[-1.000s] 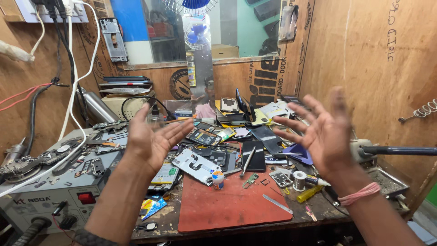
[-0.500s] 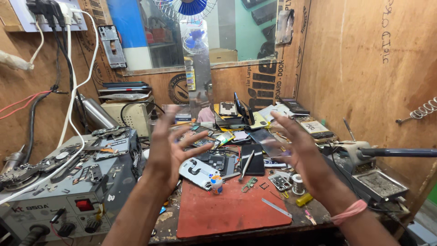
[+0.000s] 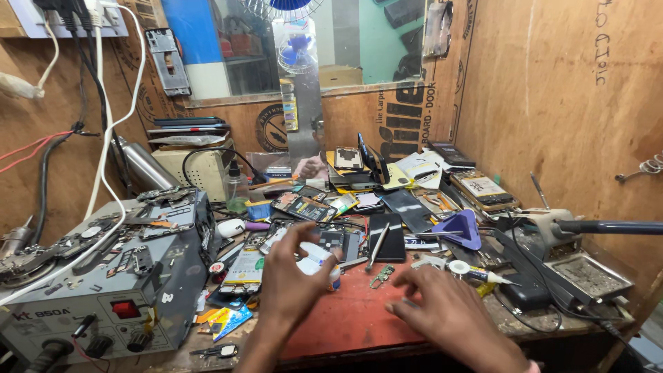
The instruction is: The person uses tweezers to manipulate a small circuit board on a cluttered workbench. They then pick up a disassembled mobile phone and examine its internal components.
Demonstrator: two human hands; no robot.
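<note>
Left hand (image 3: 293, 276): fingers clamped around a white phone part (image 3: 316, 257) over the red mat (image 3: 352, 311).
Right hand (image 3: 445, 311): fingers spread flat on the mat, holding nothing.

Left hand (image 3: 290, 280): bare, no ring or glove seen; forearm unsleeved, entering frame at 6 o'clock. Right hand (image 3: 449, 314): bare, no ring seen; forearm unsleeved, entering at 5 o'clock, with a sliver of pink band (image 3: 532, 369) at the wrist.
</note>
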